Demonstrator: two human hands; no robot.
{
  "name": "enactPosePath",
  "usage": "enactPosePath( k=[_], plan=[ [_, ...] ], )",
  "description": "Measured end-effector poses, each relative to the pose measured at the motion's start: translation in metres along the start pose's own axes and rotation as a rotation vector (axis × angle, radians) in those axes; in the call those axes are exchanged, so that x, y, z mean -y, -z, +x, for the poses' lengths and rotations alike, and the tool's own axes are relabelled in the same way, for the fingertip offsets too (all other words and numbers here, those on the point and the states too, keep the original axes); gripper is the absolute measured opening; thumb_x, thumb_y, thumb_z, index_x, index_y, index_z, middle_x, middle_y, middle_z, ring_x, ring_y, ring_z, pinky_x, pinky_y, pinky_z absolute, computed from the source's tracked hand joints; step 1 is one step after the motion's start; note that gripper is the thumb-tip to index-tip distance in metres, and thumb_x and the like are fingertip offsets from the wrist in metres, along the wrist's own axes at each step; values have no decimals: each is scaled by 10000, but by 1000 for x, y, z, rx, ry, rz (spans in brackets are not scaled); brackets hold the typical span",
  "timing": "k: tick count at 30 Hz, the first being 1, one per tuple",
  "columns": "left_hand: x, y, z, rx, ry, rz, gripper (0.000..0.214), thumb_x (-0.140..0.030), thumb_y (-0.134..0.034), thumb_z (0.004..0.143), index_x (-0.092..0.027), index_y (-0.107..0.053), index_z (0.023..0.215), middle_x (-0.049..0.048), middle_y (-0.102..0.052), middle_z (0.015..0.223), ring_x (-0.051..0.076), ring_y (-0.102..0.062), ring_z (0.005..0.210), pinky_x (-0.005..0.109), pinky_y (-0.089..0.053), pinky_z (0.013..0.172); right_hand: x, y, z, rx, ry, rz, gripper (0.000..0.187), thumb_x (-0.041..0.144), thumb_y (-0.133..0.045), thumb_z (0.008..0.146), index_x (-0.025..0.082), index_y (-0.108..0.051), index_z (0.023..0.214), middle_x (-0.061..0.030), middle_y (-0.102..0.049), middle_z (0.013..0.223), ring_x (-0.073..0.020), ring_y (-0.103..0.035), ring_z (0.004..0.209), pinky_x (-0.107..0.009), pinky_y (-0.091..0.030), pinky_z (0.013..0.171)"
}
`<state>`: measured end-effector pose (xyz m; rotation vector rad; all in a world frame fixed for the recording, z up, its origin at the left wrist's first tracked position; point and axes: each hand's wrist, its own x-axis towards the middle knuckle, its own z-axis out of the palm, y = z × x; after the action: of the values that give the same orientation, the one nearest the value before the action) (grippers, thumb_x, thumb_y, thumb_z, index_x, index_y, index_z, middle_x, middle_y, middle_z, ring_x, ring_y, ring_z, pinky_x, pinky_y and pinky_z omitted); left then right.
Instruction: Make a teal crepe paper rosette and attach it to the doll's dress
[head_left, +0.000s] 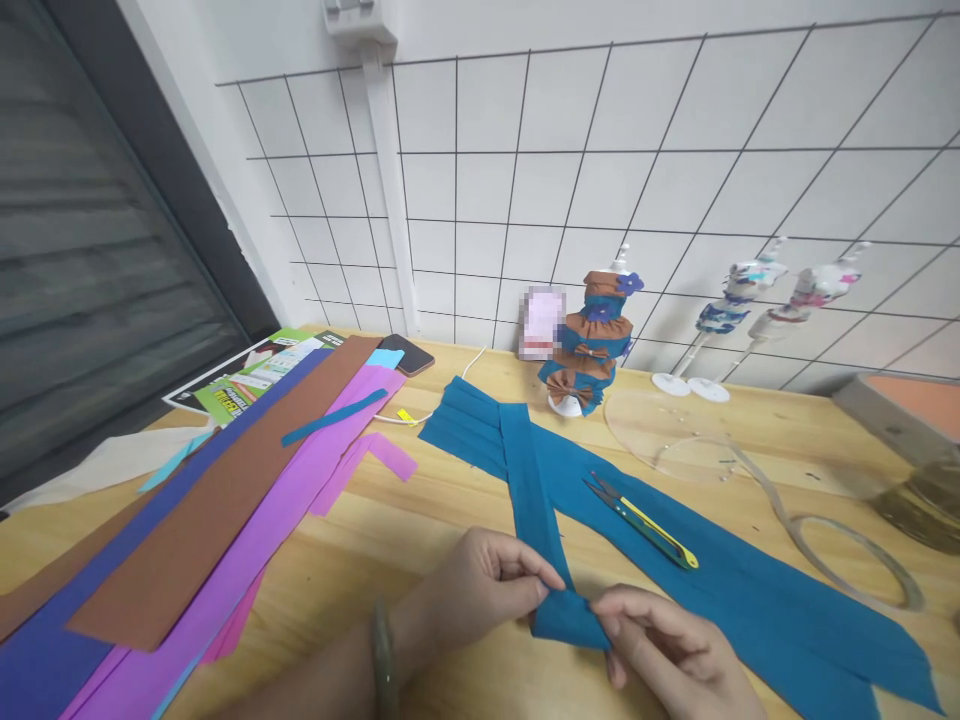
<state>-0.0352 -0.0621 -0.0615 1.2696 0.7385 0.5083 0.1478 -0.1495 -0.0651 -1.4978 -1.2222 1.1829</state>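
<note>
My left hand and my right hand both pinch the near end of a narrow teal fabric strip, folded at their fingertips. That strip runs away from me across a wider pleated teal cloth spread over the wooden table. On the wide cloth, just beyond my right hand, lies a pair of thread snips with a yellow handle. A green bangle circles my left wrist.
Long brown, purple and blue fabric strips lie at the left. A small dressed figure, two white stands, a phone, printed leaflets and a clear plastic disc sit near the gridded wall.
</note>
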Motion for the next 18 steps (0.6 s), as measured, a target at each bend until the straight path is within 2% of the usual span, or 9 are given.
enactPosePath(
  k=[7,18],
  plan=[
    [-1,0,-3,-3,-41,81,225,-227,-568,705,-110,-701,843,31,-617,604,88,-524,525,194,-393,512,3,0,1,-29,-25,-5,267,452,-561,761,221,-694,785,-11,-631,494,-166,-594,513,-232,-478,545],
    [2,1,-5,-14,-67,146,221,-252,-588,704,-126,-715,834,24,-609,590,93,-500,518,200,-367,498,3,1,0,-9,-39,5,262,436,-568,767,220,-697,842,-8,-635,500,-161,-592,532,-238,-484,570]
  ],
)
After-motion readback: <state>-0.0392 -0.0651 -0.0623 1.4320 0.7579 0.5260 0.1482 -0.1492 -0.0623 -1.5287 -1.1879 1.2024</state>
